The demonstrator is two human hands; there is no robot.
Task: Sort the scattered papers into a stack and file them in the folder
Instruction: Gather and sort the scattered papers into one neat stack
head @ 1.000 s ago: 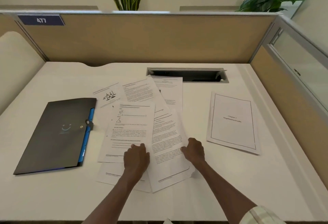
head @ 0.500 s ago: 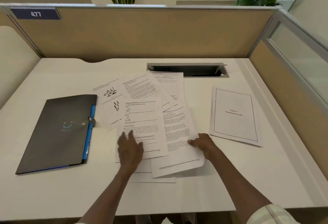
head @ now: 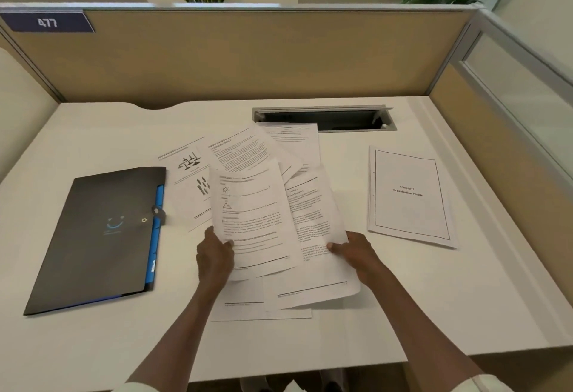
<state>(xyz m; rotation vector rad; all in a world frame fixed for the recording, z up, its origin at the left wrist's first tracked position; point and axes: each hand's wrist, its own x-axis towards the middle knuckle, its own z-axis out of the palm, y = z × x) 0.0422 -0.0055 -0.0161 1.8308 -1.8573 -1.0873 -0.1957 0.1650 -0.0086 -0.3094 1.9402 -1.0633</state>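
While the person leans over the white desk point(head: 403, 298), a dark folder point(head: 99, 236) lies shut at the far left, its blue inner edge and snap tab facing the papers. Just right of it, a sheet with balance-scale drawings point(head: 186, 174) lies flat, partly covered by the loose heap of printed pages point(head: 248, 149) fanned across the middle. The left hand point(head: 214, 255) pinches the lower left edge of a sheet with small diagrams point(head: 251, 221), thumb on top, lifting that side off the pile. Beside it, the right hand point(head: 356, 250) grips the right edge of a text-filled sheet point(head: 313, 236) that overlaps under the first one; its lower part rests on another page point(head: 260, 308) lying flat near the desk's front edge. Behind the heap, a cable slot point(head: 322, 118) is sunk into the desk. Well apart on the right lies a bordered title page point(head: 409, 196), reading "Chapter 2, Organization Profile", touched by neither hand.
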